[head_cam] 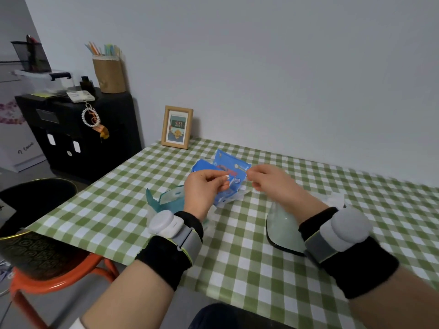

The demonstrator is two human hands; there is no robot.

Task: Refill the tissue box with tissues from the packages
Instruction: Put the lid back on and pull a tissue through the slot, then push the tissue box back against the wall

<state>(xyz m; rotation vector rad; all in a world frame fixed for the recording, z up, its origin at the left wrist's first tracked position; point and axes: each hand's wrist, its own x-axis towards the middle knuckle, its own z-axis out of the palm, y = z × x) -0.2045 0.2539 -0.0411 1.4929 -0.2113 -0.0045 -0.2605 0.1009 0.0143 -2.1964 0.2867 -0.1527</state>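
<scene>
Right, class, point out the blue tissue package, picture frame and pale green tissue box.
blue tissue package (232, 165), head view, upper blue face
picture frame (177, 127), head view, centre print
pale green tissue box (282, 224), head view, domed side

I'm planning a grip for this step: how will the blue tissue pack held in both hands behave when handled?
Probably floppy: the blue tissue pack looks creased and bent between the left hand and right hand. Likely light, since fingertip pinches alone seem to hold it up. Its shiny film may be slippery.
</scene>
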